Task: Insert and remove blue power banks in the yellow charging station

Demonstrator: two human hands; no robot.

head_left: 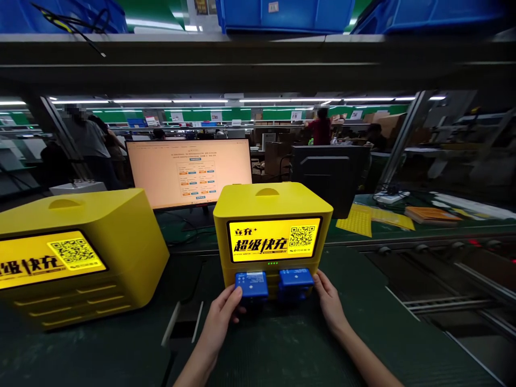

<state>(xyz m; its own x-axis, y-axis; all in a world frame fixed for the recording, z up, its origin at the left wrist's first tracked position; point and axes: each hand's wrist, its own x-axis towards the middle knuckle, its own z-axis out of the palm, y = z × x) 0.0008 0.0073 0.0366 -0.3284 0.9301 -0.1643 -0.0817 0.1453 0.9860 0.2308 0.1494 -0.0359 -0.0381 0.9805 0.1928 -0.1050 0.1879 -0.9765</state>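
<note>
two bare hands work at the front of a boxy yellow plastic charging cabinet that stands on the dark green worktop, its lit yellow screen showing black characters and a qr code, with a row of small green lights just below. the left hand is curled around a flat blue rectangular power bank, thumb and fingers gripping its lower edge; the bank sticks partly out of a slot low on the cabinet's left side. the right hand has its fingers pressed against the right end of a second blue power bank, which also juts from a slot beside the first, the two banks lying just beside each other; whether that hand fully grips it i cannot tell. a second yellow cabinet of the same kind sits well apart on the left. behind them stands a flat computer monitor with a pale lit page, and to its right a dark monitor back. yellow label sheets lie on the green surface further right, beside a roller conveyor track. blue plastic bins rest on the overhead shelf.
</note>
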